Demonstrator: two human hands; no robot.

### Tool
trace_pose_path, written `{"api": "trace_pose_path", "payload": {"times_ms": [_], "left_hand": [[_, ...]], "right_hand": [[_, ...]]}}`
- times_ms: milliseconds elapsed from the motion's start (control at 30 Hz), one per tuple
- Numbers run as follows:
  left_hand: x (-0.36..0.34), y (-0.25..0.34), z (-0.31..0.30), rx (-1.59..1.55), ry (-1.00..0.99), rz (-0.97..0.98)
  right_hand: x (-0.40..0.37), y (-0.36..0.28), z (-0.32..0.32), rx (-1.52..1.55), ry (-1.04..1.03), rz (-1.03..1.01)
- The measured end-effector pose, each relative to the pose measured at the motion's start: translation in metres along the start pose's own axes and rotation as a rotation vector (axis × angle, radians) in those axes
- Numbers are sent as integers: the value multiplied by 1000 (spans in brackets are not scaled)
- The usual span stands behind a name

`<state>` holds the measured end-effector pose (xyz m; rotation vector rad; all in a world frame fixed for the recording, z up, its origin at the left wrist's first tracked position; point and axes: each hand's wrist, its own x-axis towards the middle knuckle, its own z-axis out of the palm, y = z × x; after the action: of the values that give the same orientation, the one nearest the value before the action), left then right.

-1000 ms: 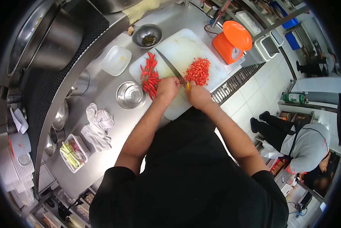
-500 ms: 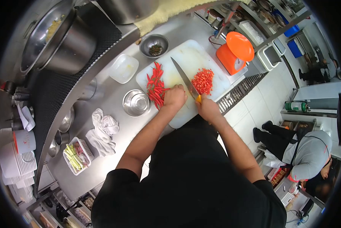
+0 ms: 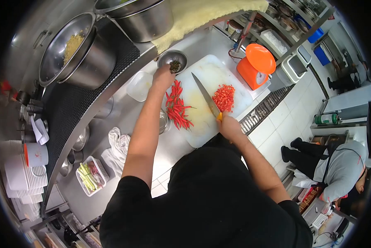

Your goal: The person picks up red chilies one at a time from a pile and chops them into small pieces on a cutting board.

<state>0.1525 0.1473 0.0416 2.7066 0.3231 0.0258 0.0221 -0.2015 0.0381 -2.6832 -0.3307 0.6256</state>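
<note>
My left hand reaches over the near rim of a steel bowl that has dark green chili stems in it. Its fingers are drawn together, and what they hold, if anything, is hidden. My right hand is closed round the yellow handle of a chef's knife, whose blade lies low across the white cutting board, pointing away from me. Whole red chilies lie in a heap left of the blade. Right of it is a pile of chopped red chili.
An orange scale stands beyond the board's right side. Left of the board are a white plastic tub, a partly covered steel bowl, a cloth and a vegetable basket. A co-worker bends at far right.
My left hand has gone from the whole chilies up to the steel bowl of stems. My right hand keeps the knife in nearly the same place. The view has shifted slightly.
</note>
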Motion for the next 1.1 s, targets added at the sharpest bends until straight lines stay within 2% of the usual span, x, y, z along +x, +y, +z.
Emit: {"api": "trace_pose_path", "payload": {"times_ms": [33,133,233,333,367,467,567,667,767,867,1100], "left_hand": [[-13,2,2,-8,10,60],[-56,28,-3,-34,-272,48],[-82,29,15,-92,-459,159],[-98,36,33,46,-470,203],[-103,35,36,53,-419,258],[-102,42,44,169,-461,238],[-105,47,42,104,-367,258],[-113,65,40,-89,-260,213],[-128,79,52,-425,-273,170],[-147,81,83,-627,-237,144],[-177,83,97,-366,-1,135]], "right_hand": [[-3,-1,0,-6,-2,11],[-1,2,3,6,-3,-1],[-1,0,-1,-4,-21,9],[0,-1,-2,0,-38,16],[0,-1,-3,1,-37,16],[-2,-2,-5,11,-38,22],[-3,-1,-8,25,-39,11],[0,5,-8,13,-36,-16],[5,7,-17,-29,-51,-13],[5,10,-25,-34,-8,3],[-1,-9,-35,-92,41,-28]]}}
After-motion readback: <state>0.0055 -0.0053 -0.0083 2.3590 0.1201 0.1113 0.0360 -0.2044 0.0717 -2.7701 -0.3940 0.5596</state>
